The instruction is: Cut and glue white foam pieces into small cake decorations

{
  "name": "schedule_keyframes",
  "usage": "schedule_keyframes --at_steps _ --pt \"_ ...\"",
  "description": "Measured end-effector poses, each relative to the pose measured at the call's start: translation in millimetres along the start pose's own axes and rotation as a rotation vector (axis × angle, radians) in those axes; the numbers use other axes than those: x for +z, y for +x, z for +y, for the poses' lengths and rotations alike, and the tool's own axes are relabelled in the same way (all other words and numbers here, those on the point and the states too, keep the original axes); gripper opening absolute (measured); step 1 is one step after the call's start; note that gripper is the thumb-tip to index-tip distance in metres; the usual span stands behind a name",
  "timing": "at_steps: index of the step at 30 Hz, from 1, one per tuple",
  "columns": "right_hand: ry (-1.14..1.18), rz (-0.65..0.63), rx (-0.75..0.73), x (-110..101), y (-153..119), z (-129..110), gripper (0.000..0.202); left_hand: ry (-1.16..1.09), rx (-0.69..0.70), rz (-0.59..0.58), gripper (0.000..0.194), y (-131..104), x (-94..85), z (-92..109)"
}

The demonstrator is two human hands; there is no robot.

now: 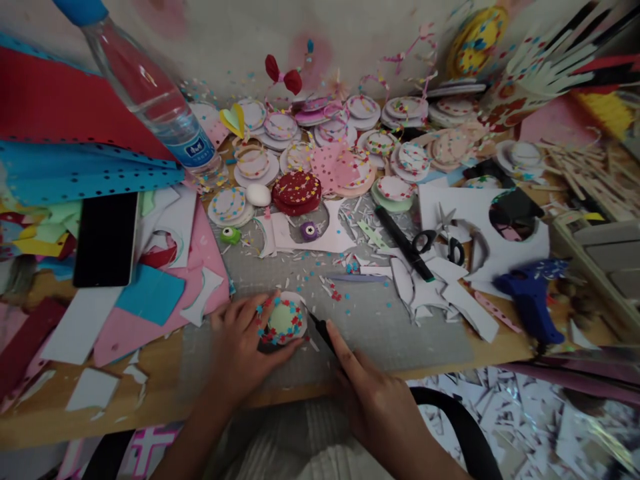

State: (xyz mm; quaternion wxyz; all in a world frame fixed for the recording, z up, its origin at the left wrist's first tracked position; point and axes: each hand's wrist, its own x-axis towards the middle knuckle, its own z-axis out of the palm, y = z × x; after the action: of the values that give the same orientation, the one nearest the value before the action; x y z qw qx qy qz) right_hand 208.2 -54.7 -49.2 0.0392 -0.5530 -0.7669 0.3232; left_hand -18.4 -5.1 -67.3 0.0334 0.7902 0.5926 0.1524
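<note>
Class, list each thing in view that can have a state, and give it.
Round green-centred craft piece with red and blue stars: held in left hand
Slim black knife: gripped in right hand, tip by the piece's edge
Clear blue-capped plastic bottle: closed, partly filled
Flat black phone: screen dark
Black-handled metal scissors: blades slightly open
Blue plastic glue gun: lying on its side

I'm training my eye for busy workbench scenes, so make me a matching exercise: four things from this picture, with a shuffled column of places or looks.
Things:
1. water bottle
2. black-handled tool
3. glue gun
4. star-trimmed disc

Places or looks:
A. mostly blue, toward the picture's right edge
B. held by the left hand
C. transparent, with a blue cap
D. gripped in the right hand

Pairs: 1-C, 2-D, 3-A, 4-B
</note>
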Motion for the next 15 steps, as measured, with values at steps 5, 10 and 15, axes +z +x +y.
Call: schedule_keyframes --at_steps 5,10,15 --pt "0.099 -0.007 0.016 3.5 -2.3 -0.3 0.076 0.021 0.020 0.017 0.060 -0.5 0.4 -0.7" --pt "0.278 -0.013 0.007 -2.2 -2.6 5.8 0.068 0.016 0.039 0.040 0.059 0.2 -0.6 -0.3" --pt "0.420 -0.027 -0.053 -23.6 -20.5 31.7 0.060 0.017 0.015 0.007 0.060 1.4 -3.1 2.0"
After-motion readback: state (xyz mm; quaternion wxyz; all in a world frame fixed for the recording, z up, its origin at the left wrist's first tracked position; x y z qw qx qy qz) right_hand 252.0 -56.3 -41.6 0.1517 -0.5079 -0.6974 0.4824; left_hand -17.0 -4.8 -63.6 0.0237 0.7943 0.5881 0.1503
